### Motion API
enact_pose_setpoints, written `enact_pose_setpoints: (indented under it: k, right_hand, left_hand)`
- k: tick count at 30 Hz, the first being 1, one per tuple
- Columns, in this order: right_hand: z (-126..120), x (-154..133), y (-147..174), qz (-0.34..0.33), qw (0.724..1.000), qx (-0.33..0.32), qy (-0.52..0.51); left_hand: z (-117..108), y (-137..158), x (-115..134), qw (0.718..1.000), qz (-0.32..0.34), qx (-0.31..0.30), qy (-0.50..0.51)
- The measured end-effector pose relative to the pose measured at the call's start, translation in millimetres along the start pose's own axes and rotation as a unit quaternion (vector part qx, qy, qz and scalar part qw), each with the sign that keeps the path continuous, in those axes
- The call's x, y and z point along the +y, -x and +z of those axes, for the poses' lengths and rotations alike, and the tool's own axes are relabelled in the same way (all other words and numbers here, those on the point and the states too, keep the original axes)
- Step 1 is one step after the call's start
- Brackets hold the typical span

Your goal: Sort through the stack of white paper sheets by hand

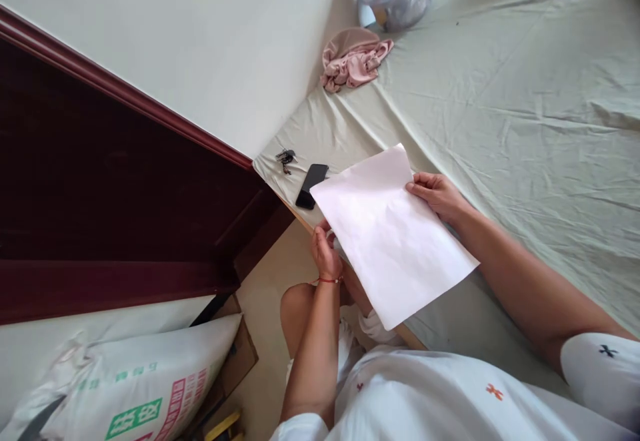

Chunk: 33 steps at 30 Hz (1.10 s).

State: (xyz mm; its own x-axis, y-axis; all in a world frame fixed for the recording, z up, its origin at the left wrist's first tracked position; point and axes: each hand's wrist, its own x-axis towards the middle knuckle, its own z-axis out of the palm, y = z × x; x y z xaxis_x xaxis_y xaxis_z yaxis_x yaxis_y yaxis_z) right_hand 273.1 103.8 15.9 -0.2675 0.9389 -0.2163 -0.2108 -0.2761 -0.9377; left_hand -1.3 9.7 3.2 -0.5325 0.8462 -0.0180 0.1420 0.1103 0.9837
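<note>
Closest to me, the white sheet of paper hangs over the bed edge; my left hand pinches its lower-left edge, my right hand grips the top-right side; a black phone and keys sit just beyond, pink cloth further off by the wall.

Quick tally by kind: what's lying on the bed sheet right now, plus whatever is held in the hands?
Sheets of white paper, held by the left hand and right hand: 1
Black phones: 1
Bunches of keys: 1
Pink cloths: 1
Plastic tubs at the far edge: 1
Total: 5
</note>
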Motion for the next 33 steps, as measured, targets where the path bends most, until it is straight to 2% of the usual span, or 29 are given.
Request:
enact_pose_setpoints:
  k: [3,5,10,15,19,26,33]
  right_hand:
    - [1,6,-3,-0.023,0.999,0.006,0.027]
    - [1,9,-5,-0.033,0.998,0.002,0.054]
    - [0,13,-10,-0.041,0.997,-0.011,0.064]
    - [-2,13,-12,-0.027,0.996,-0.021,0.076]
    - [-5,15,-12,0.019,0.998,-0.045,0.040]
    - [-9,21,-17,0.016,0.998,-0.019,0.049]
    - [-5,18,-14,0.011,0.998,0.018,0.061]
  left_hand:
    - [8,13,9,0.993,-0.014,-0.072,0.092]
    - [10,15,4,0.992,-0.019,-0.096,0.083]
    - [9,10,-26,0.999,0.003,-0.046,-0.011]
    - [16,9,-34,0.998,-0.009,0.017,0.055]
    - [16,11,-28,0.997,-0.023,0.017,0.067]
    - [12,8,-29,0.993,-0.022,-0.014,0.112]
    - [16,7,-36,0.979,-0.009,0.026,0.204]
